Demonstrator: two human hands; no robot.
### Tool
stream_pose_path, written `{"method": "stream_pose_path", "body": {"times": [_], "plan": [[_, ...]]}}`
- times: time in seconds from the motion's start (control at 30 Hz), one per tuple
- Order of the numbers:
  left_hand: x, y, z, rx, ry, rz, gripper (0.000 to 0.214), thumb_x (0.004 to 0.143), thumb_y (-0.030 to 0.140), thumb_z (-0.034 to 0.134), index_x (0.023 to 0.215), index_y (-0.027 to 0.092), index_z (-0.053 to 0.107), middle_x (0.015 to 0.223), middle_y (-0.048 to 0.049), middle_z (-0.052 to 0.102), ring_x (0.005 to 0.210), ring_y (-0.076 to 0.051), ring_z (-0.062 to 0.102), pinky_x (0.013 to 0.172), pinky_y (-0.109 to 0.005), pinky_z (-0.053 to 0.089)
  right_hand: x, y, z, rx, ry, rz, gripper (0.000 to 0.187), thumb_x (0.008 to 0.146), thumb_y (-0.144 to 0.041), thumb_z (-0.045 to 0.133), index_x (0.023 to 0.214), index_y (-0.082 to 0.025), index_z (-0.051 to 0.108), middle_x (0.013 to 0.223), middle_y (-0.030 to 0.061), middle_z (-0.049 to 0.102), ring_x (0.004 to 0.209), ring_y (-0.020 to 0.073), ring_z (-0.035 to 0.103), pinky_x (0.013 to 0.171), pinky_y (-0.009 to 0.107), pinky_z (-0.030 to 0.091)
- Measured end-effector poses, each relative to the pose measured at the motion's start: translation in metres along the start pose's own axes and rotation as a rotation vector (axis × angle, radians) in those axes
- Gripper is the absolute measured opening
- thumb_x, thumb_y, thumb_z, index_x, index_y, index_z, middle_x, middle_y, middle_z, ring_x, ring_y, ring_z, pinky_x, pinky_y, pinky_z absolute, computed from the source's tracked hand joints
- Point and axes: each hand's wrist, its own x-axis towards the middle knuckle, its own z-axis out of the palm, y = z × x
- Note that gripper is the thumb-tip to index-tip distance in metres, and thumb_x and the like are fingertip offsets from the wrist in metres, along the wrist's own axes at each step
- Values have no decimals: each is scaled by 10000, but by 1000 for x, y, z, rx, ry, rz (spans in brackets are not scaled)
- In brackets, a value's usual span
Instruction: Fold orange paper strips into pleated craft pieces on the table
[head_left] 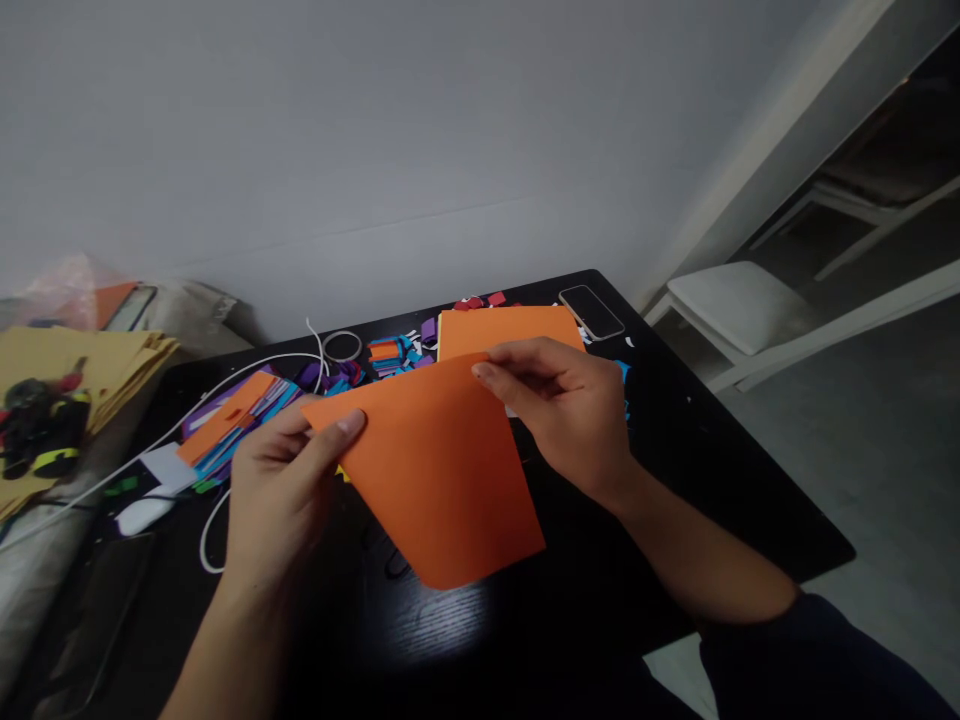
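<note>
An orange sheet of paper (442, 470) hangs tilted above the black table, held up by its top corners. My left hand (281, 470) pinches the upper left corner, thumb on the near face. At the upper right corner my right hand (566, 410) grips the same sheet between thumb and fingers. Behind it lies a stack of orange paper (510, 325), partly hidden by the sheet and my right hand. Left of the stack are small cut strips (390, 352) in blue, orange and purple.
A phone (591, 311) rests near the table's back corner. Paper bundles (232, 425), a white cable (180, 415) and a white mouse (144, 512) lie to the left. Yellow envelopes (120, 365) are piled beyond the left side. A white stool (742, 300) stands right of the black table (720, 500).
</note>
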Motion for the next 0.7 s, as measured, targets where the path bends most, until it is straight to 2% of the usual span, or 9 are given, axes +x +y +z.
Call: {"method": "stream_pose_path", "body": {"times": [0.1, 0.27, 0.47, 0.57, 0.7], "plan": [[1, 2, -1, -122, 36, 30, 107, 848, 294, 817, 784, 213, 791, 777, -12, 725, 716, -160, 642, 667, -273, 533, 4, -2, -3, 5, 15, 27, 82, 852, -291, 849, 917, -247, 823, 880, 6, 822, 811, 179, 791, 785, 315, 682], [1, -1, -5, -44, 125, 141, 94, 842, 294, 842, 788, 225, 806, 765, 11, 717, 728, -144, 589, 699, -274, 484, 9, -1, -5, 12, -13, 63, 115, 850, -335, 848, 888, -229, 824, 838, 22, 813, 770, 188, 781, 723, 322, 675], [0, -4, -8, -24, 85, 185, 137, 891, 347, 791, 811, 237, 803, 750, 10, 696, 712, -164, 573, 652, -300, 444, 11, 0, -6, 35, -41, 112, 144, 837, -345, 855, 867, -210, 814, 785, 19, 796, 728, 179, 767, 670, 300, 659], [1, -5, -6, -17, 144, 251, 120, 880, 322, 798, 794, 238, 810, 743, 17, 685, 704, -152, 540, 647, -293, 426, 10, 0, -5, 40, -47, 130, 178, 817, -366, 868, 853, -202, 809, 767, 22, 789, 721, 181, 762, 655, 299, 654], [1, -4, -3, -18, 222, 193, 84, 838, 318, 837, 858, 239, 817, 746, 23, 701, 700, -148, 569, 667, -292, 462, 10, -1, -3, 35, -22, 136, 155, 825, -349, 856, 845, -204, 805, 770, 24, 791, 713, 178, 758, 649, 300, 654]]}}
